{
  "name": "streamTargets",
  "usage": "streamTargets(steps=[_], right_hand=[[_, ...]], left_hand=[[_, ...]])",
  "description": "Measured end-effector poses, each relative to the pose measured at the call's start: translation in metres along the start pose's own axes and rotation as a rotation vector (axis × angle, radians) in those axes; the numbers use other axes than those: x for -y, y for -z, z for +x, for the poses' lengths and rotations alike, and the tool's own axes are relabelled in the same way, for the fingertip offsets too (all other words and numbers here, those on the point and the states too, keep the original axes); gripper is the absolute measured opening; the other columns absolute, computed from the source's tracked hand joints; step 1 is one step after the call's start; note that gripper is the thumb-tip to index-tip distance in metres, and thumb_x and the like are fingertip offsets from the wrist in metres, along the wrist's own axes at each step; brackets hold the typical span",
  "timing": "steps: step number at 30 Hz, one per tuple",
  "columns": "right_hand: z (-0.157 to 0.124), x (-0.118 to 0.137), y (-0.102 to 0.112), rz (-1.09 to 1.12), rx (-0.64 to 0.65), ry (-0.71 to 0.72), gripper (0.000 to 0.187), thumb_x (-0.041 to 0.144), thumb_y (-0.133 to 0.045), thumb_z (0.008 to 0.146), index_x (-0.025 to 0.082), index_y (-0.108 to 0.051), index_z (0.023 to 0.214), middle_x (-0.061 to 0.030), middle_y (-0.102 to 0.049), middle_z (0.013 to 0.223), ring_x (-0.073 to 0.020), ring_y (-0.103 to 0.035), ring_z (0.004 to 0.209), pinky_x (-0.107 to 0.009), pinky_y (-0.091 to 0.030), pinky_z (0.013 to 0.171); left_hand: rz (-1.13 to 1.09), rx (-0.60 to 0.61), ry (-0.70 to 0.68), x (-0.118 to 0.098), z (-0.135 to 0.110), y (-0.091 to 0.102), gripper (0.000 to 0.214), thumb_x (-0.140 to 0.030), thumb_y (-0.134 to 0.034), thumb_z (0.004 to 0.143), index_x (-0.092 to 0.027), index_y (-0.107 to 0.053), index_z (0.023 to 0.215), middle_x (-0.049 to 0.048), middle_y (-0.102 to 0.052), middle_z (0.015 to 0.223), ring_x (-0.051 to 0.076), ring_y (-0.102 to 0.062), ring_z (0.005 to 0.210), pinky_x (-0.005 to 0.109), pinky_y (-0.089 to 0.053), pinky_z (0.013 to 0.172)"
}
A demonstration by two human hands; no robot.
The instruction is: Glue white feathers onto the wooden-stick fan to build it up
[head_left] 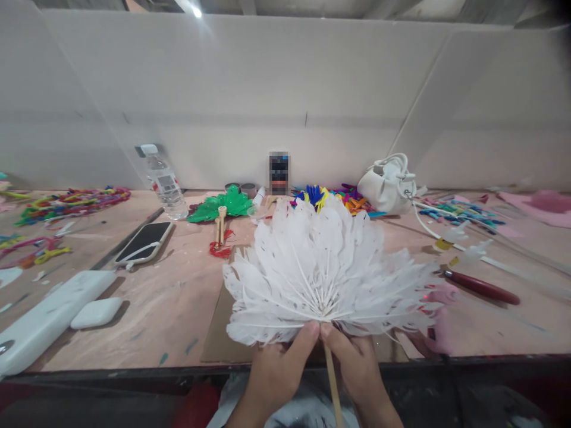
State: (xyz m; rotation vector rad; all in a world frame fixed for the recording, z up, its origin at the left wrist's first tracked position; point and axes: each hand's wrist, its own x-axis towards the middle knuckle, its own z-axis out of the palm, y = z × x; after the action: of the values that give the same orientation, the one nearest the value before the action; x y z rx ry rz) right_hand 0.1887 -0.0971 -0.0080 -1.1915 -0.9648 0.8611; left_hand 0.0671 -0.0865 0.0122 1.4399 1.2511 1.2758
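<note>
A wide white feather fan [321,261] is held up over the near edge of the table, its feathers spread in layers from one centre. My left hand [283,365] grips its base from the left, thumb pressed at the centre. From the right, my right hand [352,359] pinches the same spot, the two thumbs nearly touching. A thin wooden stick handle [332,386] runs down between my hands. The other fingers of both hands are hidden behind the feathers. Under the fan lies a brown cardboard sheet [218,327].
Right of the fan are a pink glue gun [439,321] and a red-handled tool [484,288]. A white bag [387,185], coloured feathers [314,195] and a green leaf-shaped fan [223,205] lie behind. On the left are a water bottle [165,185], phone [145,242] and white power bank [51,318].
</note>
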Motion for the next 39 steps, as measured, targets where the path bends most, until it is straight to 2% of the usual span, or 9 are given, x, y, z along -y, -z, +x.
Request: streamTargets(steps=[3, 6, 11, 16, 24, 27, 31, 34, 39], right_hand=[[0.002, -0.001, 0.0, 0.104, 0.047, -0.052, 0.023, 0.043, -0.074, 0.082, 0.023, -0.078, 0.073, -0.0073, -0.076, 0.08, -0.0328, -0.068, 0.109, -0.046, -0.049, 0.109], [0.001, -0.001, 0.0, 0.201, 0.106, -0.109, 0.029, 0.046, -0.075, 0.081, 0.022, -0.075, 0.065, -0.0048, -0.071, 0.068, -0.0283, -0.069, 0.08, -0.041, -0.058, 0.085], [-0.001, 0.005, 0.003, 0.189, 0.111, -0.195, 0.042, 0.047, -0.077, 0.077, 0.023, -0.06, 0.048, 0.0011, -0.052, 0.048, -0.0175, -0.05, 0.052, -0.032, -0.047, 0.057], [-0.002, 0.014, 0.005, 0.137, 0.094, -0.265, 0.052, 0.048, -0.076, 0.071, 0.025, -0.042, 0.039, 0.0041, -0.037, 0.044, -0.0135, -0.04, 0.048, -0.03, -0.037, 0.054], [-0.001, 0.016, 0.004, 0.118, 0.141, -0.237, 0.056, 0.053, -0.076, 0.073, 0.024, -0.042, 0.038, 0.0044, -0.035, 0.043, -0.0124, -0.036, 0.048, -0.03, -0.033, 0.054], [0.0, 0.013, 0.005, 0.078, 0.152, -0.219, 0.058, 0.057, -0.078, 0.076, 0.024, -0.047, 0.039, 0.0041, -0.038, 0.042, -0.0122, -0.037, 0.047, -0.029, -0.033, 0.052], [-0.001, 0.01, 0.003, 0.146, 0.214, -0.222, 0.06, 0.069, -0.077, 0.076, 0.022, -0.057, 0.045, 0.0018, -0.047, 0.043, -0.013, -0.041, 0.045, -0.029, -0.034, 0.05], [-0.004, 0.011, 0.0, 0.197, 0.203, -0.234, 0.06, 0.066, -0.075, 0.081, 0.022, -0.056, 0.046, 0.0006, -0.05, 0.044, -0.0131, -0.044, 0.045, -0.028, -0.035, 0.049], [-0.007, 0.019, -0.002, -0.019, 0.065, -0.254, 0.057, 0.063, -0.074, 0.08, 0.022, -0.054, 0.045, 0.0019, -0.047, 0.042, -0.012, -0.042, 0.043, -0.027, -0.036, 0.047]], left_hand=[[-0.001, -0.051, 0.042, 0.002, -0.001, 0.001, 0.023, -0.048, -0.075, 0.084, -0.028, -0.087, 0.084, 0.0055, -0.086, 0.094, 0.033, -0.077, 0.11, 0.05, -0.05, 0.118], [-0.039, -0.056, 0.028, 0.004, 0.0, 0.002, 0.025, -0.053, -0.077, 0.081, -0.03, -0.085, 0.08, 0.0048, -0.086, 0.089, 0.031, -0.079, 0.093, 0.045, -0.059, 0.106], [-0.13, -0.016, 0.072, 0.001, 0.003, 0.006, 0.026, -0.047, -0.08, 0.078, -0.028, -0.075, 0.063, 0.0024, -0.08, 0.069, 0.028, -0.077, 0.072, 0.044, -0.064, 0.094], [-0.164, -0.039, 0.109, -0.004, 0.004, 0.006, 0.022, -0.041, -0.081, 0.074, -0.027, -0.072, 0.061, 0.0014, -0.08, 0.069, 0.025, -0.074, 0.069, 0.04, -0.066, 0.09], [-0.102, -0.046, 0.172, 0.002, 0.002, 0.009, 0.026, -0.046, -0.083, 0.074, -0.026, -0.074, 0.06, 0.004, -0.079, 0.068, 0.03, -0.077, 0.075, 0.044, -0.067, 0.087], [-0.119, -0.048, 0.154, 0.001, 0.006, 0.007, 0.024, -0.043, -0.079, 0.076, -0.026, -0.072, 0.06, 0.0046, -0.078, 0.066, 0.033, -0.078, 0.086, 0.047, -0.064, 0.094], [-0.109, -0.093, 0.093, -0.003, 0.01, 0.004, 0.016, -0.037, -0.075, 0.074, -0.022, -0.078, 0.078, 0.0067, -0.083, 0.086, 0.035, -0.077, 0.102, 0.05, -0.057, 0.106], [-0.122, -0.077, 0.115, -0.008, 0.01, 0.004, 0.019, -0.039, -0.074, 0.076, -0.021, -0.079, 0.081, 0.0077, -0.084, 0.093, 0.033, -0.078, 0.094, 0.047, -0.061, 0.097], [-0.203, -0.032, 0.171, -0.016, 0.006, 0.004, 0.015, -0.037, -0.076, 0.075, -0.022, -0.077, 0.072, 0.0044, -0.082, 0.076, 0.029, -0.079, 0.079, 0.041, -0.066, 0.086]])
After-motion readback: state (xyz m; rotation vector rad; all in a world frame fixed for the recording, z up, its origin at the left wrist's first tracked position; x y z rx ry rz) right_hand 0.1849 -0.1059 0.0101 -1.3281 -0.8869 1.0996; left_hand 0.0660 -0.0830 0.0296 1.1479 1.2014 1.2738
